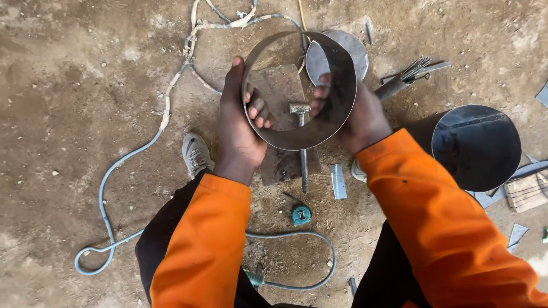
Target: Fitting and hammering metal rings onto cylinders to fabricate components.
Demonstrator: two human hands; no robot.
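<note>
metal ring (pixel 319 128) between left hand (pixel 240 134), right hand (pixel 362 122)

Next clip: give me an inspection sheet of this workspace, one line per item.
Surface: bare dirt floor, dusty.
Job's things: sheet-metal ring held up in both hands; hammer on a flat steel plate below.
Clutter: tape measure, metal offcuts, dark metal cylinder, bundle of rods.
Grippers: left hand and right hand grip the ring's opposite sides.
Cables: blue hose loops across the floor.
Surroundings: nothing seen.
</note>
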